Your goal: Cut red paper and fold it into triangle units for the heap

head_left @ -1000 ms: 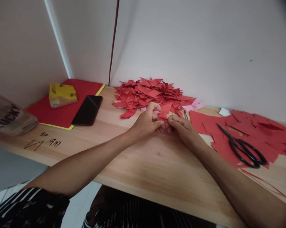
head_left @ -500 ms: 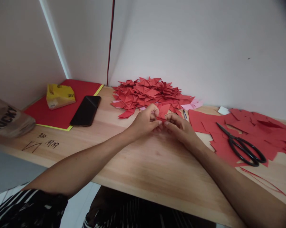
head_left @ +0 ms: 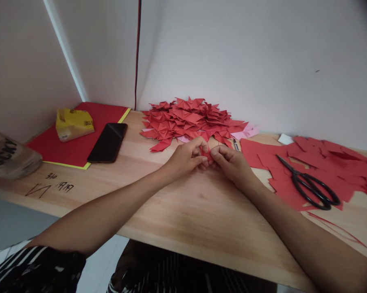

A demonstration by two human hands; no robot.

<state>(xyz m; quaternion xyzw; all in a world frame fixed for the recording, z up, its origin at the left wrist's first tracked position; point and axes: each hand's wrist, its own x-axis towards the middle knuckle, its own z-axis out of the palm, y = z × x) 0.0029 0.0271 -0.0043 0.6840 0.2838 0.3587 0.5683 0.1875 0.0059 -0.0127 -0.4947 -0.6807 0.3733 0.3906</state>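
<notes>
Over the middle of the wooden table (head_left: pixel 183 211), my left hand (head_left: pixel 188 156) and my right hand (head_left: pixel 232 162) meet at a small piece of folded red paper (head_left: pixel 207 154). Both hands are closed, pinching the paper between thumbs and fingertips. Most of the piece is hidden by my fingers, so its exact shape cannot be made out. Just behind my hands, a heap of folded red paper pieces (head_left: pixel 186 118) lies against the wall, with some pink paper (head_left: pixel 247 131) under its right side.
Black-handled scissors (head_left: pixel 311 187) rest on cut red paper sheets (head_left: pixel 330 162) at right, near thin red strips (head_left: pixel 339 230). A pen (head_left: pixel 236 144) lies beside the heap. Leftward are a phone (head_left: pixel 108 142), a yellow packet (head_left: pixel 73 124) on red sheets (head_left: pixel 107 110), and a clear cup (head_left: pixel 12 154).
The red flap that stood up between my hands has come down and is now mostly covered by my fingers. My right fingers have closed in nearer to the left hand.
</notes>
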